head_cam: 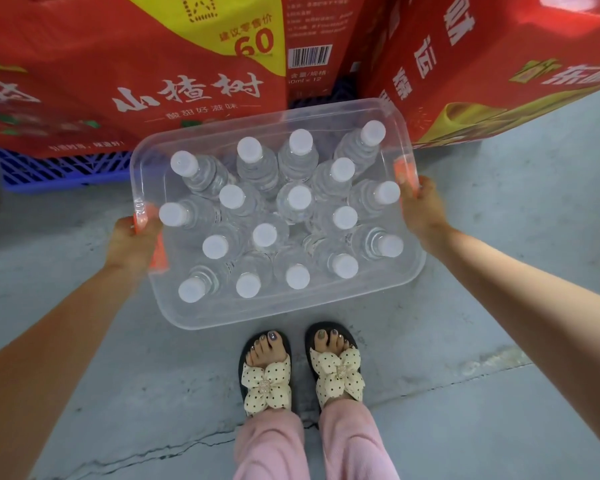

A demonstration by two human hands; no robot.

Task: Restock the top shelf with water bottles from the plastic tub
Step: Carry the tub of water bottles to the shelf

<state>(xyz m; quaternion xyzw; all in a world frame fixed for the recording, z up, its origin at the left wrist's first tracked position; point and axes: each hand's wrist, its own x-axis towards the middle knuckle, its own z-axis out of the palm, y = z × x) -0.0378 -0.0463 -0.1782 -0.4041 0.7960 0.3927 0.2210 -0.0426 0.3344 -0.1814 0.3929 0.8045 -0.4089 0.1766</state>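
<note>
While both hands grip its short rims | plastic tub [417, 271] over floor [499, 306]; bottles [298, 199] upright

The red cartons [129, 64] run past the top edge; the tub [291, 317] hides both hands' fingertips.

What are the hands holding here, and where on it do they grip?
Both hold the clear plastic tub of water bottles: left hand on one short end's rim, right hand on the opposite end's rim.

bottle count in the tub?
17 white-capped clear plastic water bottles, all inside the clear plastic tub gripped by the left hand and right hand; more could hide beneath.
</note>
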